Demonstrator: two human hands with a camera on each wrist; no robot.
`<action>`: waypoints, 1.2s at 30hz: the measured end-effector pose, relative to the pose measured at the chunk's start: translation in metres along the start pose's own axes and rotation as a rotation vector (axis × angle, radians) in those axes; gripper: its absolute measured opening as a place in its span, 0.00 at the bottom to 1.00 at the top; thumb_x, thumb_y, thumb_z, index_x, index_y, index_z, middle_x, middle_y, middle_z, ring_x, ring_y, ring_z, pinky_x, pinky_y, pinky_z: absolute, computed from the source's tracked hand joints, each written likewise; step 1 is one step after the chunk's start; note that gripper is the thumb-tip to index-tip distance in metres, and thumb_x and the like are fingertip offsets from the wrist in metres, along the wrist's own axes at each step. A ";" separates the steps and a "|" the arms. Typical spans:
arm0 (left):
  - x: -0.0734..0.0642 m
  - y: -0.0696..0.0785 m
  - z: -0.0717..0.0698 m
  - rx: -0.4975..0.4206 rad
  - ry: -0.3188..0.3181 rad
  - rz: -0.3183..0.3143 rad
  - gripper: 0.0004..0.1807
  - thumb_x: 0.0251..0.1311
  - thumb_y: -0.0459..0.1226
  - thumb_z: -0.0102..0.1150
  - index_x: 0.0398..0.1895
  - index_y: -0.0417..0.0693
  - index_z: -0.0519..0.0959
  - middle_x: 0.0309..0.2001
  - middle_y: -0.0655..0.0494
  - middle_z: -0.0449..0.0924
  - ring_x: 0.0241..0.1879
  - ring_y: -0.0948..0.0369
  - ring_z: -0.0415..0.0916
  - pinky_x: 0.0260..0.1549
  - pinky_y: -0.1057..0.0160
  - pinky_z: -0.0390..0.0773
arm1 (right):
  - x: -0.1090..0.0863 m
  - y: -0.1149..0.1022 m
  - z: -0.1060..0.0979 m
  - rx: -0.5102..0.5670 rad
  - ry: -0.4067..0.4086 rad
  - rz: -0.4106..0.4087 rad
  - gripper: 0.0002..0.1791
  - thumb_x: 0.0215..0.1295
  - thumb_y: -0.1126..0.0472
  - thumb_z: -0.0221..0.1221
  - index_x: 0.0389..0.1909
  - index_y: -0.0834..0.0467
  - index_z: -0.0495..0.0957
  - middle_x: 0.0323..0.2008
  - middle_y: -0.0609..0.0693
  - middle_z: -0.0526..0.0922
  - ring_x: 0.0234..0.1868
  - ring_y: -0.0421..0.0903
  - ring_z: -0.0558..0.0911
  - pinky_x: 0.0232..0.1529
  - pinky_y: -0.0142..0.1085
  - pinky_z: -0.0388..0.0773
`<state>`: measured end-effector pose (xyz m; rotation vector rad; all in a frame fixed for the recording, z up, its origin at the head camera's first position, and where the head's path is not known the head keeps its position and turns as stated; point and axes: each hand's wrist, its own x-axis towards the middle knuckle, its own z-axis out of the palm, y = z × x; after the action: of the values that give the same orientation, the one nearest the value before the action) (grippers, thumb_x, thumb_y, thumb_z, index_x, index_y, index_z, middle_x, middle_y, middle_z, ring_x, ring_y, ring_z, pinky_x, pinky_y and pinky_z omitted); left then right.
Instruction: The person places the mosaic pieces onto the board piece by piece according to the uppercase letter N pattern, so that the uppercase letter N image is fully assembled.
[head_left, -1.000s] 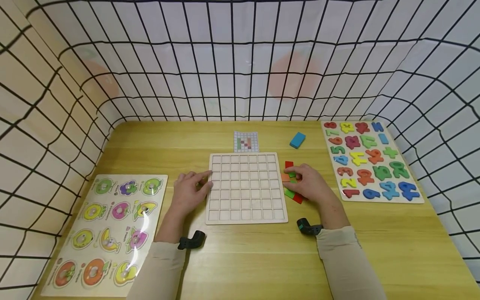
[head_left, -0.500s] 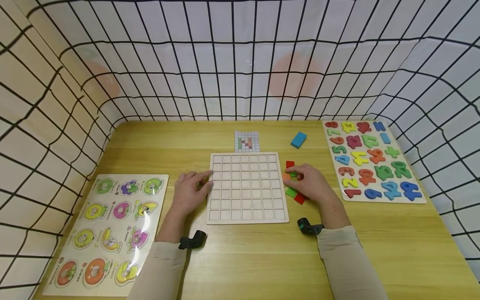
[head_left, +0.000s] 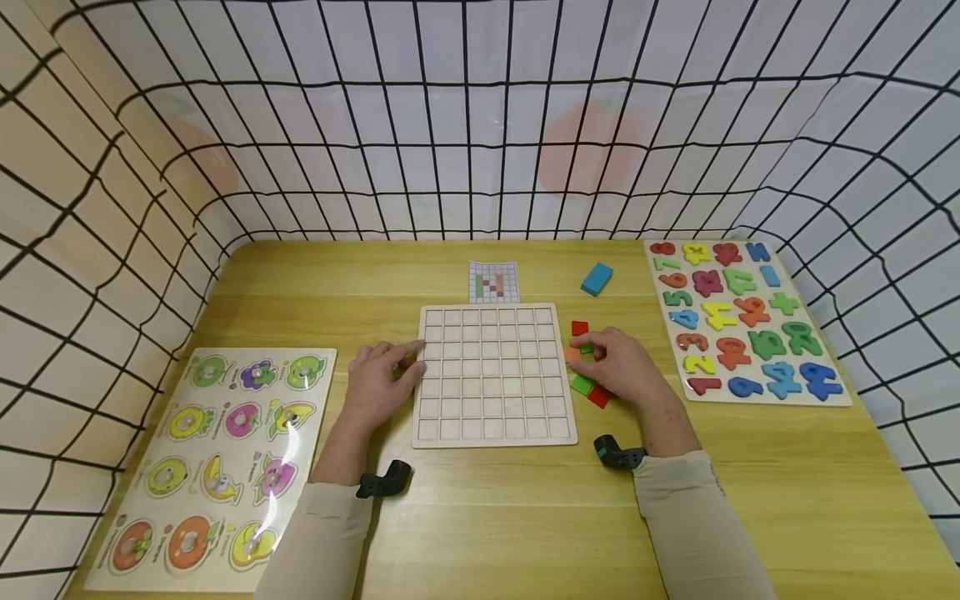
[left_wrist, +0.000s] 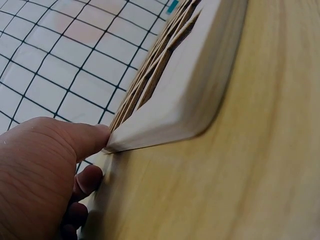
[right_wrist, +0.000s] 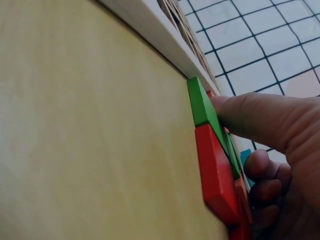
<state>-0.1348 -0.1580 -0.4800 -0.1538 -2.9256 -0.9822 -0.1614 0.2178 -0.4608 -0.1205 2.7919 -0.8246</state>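
Observation:
A wooden grid board [head_left: 491, 367] lies in the middle of the table in the head view. My left hand [head_left: 374, 385] rests at its left edge; in the left wrist view the thumb [left_wrist: 92, 137] touches the board's corner. To the right of the board my right hand [head_left: 621, 367] rests among small flat blocks, thumb and index finger apart on either side of an orange block [head_left: 572, 355]. A green block [right_wrist: 202, 106] and a red block [right_wrist: 215, 172] lie beside the right thumb [right_wrist: 250, 117]. Another red block [head_left: 580, 328] is just beyond the index finger. The palm hides some blocks.
A printed pattern card [head_left: 494, 283] lies behind the grid board, with a blue block [head_left: 597, 279] to its right. At the left is a fruit puzzle board [head_left: 247, 439]; at the right, a number puzzle board [head_left: 670, 392]. Black netting [head_left: 491, 148] encloses the table.
The whole head view shifts very slightly. Both hands, the grid board and the blocks keep their places.

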 end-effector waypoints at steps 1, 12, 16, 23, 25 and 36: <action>0.000 0.000 0.000 0.000 -0.001 -0.004 0.21 0.68 0.47 0.62 0.63 0.59 0.82 0.40 0.53 0.83 0.42 0.53 0.66 0.43 0.55 0.57 | 0.000 0.000 0.000 0.002 -0.001 0.002 0.22 0.67 0.49 0.67 0.58 0.53 0.83 0.35 0.53 0.71 0.38 0.50 0.70 0.38 0.41 0.63; 0.000 0.001 -0.001 -0.008 0.001 0.001 0.21 0.68 0.47 0.62 0.63 0.59 0.82 0.40 0.53 0.83 0.42 0.53 0.65 0.43 0.55 0.57 | 0.000 0.000 0.000 0.016 0.005 0.007 0.20 0.67 0.48 0.67 0.54 0.54 0.84 0.31 0.52 0.71 0.36 0.49 0.70 0.37 0.40 0.63; -0.001 0.001 -0.002 -0.013 0.002 0.001 0.21 0.68 0.47 0.62 0.63 0.59 0.82 0.40 0.53 0.83 0.42 0.53 0.66 0.43 0.55 0.57 | 0.000 0.000 0.000 0.012 0.005 0.003 0.20 0.66 0.48 0.67 0.53 0.54 0.84 0.31 0.52 0.71 0.36 0.50 0.70 0.37 0.40 0.63; -0.001 0.001 -0.002 -0.011 0.002 -0.006 0.21 0.68 0.47 0.62 0.63 0.58 0.82 0.40 0.52 0.83 0.42 0.53 0.65 0.44 0.55 0.57 | 0.000 0.000 -0.001 0.005 0.008 -0.003 0.18 0.67 0.47 0.66 0.51 0.54 0.83 0.29 0.51 0.71 0.34 0.49 0.71 0.36 0.40 0.64; -0.001 0.002 -0.002 -0.012 0.003 -0.008 0.21 0.68 0.48 0.62 0.63 0.58 0.82 0.40 0.52 0.83 0.42 0.53 0.65 0.44 0.55 0.57 | -0.001 -0.001 -0.002 0.005 0.012 -0.012 0.18 0.68 0.47 0.66 0.51 0.54 0.83 0.29 0.51 0.71 0.33 0.49 0.71 0.36 0.40 0.64; -0.001 0.001 -0.001 -0.023 0.012 0.000 0.21 0.68 0.48 0.63 0.63 0.58 0.82 0.39 0.53 0.84 0.41 0.53 0.66 0.43 0.55 0.57 | 0.000 -0.012 -0.007 0.012 0.020 -0.028 0.20 0.70 0.47 0.63 0.56 0.54 0.81 0.28 0.50 0.71 0.31 0.48 0.70 0.33 0.39 0.64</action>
<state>-0.1332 -0.1579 -0.4782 -0.1487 -2.9040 -1.0141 -0.1626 0.2115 -0.4485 -0.1508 2.8090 -0.8541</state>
